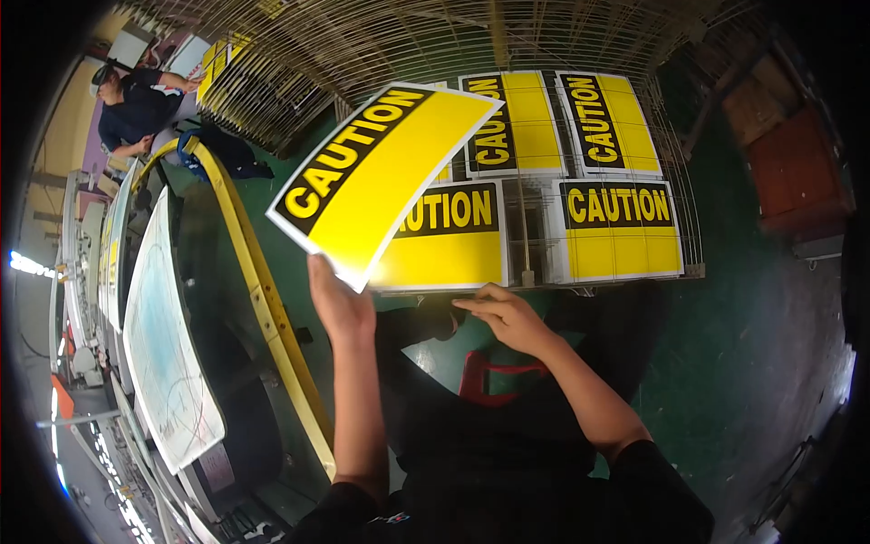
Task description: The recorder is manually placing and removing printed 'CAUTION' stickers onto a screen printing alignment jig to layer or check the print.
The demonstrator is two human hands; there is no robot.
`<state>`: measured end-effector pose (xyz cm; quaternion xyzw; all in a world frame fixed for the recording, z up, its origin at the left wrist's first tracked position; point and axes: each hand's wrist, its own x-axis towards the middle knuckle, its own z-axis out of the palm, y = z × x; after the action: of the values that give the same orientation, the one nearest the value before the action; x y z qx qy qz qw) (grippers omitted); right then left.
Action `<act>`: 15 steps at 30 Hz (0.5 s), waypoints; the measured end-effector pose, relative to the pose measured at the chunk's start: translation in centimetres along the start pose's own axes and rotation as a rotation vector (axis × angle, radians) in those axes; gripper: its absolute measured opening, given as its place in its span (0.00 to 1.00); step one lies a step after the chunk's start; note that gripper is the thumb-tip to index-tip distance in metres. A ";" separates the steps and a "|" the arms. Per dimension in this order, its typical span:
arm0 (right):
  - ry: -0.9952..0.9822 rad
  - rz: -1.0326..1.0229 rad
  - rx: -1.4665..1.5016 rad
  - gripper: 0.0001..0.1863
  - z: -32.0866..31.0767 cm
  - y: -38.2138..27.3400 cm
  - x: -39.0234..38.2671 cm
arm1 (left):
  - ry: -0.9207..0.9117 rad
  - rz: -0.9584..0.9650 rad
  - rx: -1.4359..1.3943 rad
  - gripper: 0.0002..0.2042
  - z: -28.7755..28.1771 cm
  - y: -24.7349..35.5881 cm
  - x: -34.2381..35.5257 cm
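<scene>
My left hand [343,304] is closed on the lower corner of a yellow sign [385,177] with a black lettered band and white border. The sign is raised, tilted and slightly bowed, and it partly covers others like it on a wire drying rack. Matching signs lie there: a near right sign [625,249], a near left sign [458,258], a far middle sign [521,131] and a far right sign [625,118]. Just below the rack's near edge, my right hand [509,319] points left with its fingers stretched out, and I see nothing in it.
Raised wire shelves [426,36] arch over the far side. Left of me runs a yellow curved bar [258,295], beside a stained white panel [168,335]. A red stool [480,376] shows below my hands. A person [140,109] sits at the far left, near more stacked racks [263,100].
</scene>
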<state>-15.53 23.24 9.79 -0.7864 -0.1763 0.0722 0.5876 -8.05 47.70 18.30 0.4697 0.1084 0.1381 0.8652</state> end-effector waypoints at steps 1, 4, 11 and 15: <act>-0.035 0.048 -0.043 0.21 -0.8 1.0 0.3 | 0.004 -0.017 -0.026 0.20 0.7 -1.7 1.4; -0.015 0.127 -0.027 0.19 -1.9 3.8 1.5 | -0.001 0.021 -0.112 0.16 2.5 -6.7 4.8; -0.024 0.257 -0.037 0.18 -2.3 6.8 1.6 | 0.213 -0.025 -0.213 0.16 2.7 -16.7 11.7; -0.041 0.272 -0.022 0.18 -1.8 7.0 2.3 | 0.290 -0.127 -0.245 0.24 2.4 -21.0 14.4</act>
<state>-11.45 20.72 3.94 -0.8077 -0.0810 0.1652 0.5601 9.13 39.73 1.05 0.3283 0.2436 0.1616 0.8982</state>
